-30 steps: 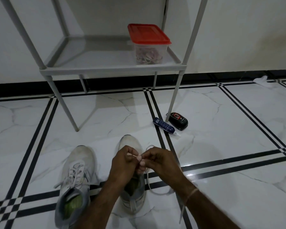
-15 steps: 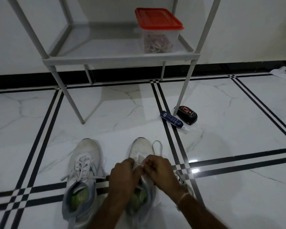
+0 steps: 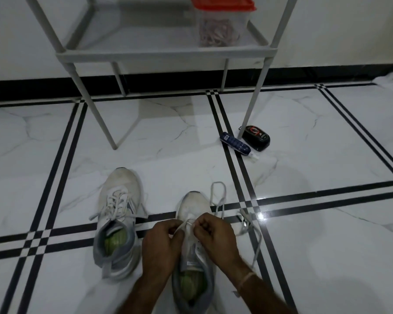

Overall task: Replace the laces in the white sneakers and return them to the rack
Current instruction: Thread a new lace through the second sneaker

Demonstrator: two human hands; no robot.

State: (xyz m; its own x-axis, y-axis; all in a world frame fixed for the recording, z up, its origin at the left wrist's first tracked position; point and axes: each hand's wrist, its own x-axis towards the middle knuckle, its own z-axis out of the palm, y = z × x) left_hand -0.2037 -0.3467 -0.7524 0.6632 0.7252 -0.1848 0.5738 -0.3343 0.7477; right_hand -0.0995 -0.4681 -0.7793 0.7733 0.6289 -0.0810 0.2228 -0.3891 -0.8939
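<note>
The unlaced white mesh sneaker (image 3: 194, 206) stands on the white marble-pattern floor (image 3: 315, 245), toe toward the grey metal rack (image 3: 168, 56), just beside its laced white mate (image 3: 119, 193). Left hand (image 3: 162, 243) and right hand (image 3: 213, 236) each pinch the white lace (image 3: 183, 225) above the tongue, fingers curled tight on it. Loose lace trails to the right.

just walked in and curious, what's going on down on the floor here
A person is lacing one white sneaker on the floor: left hand and right hand each have a pinch grip on its lace. The other sneaker beside it is already laced. Neither is on the rack yet.
</note>
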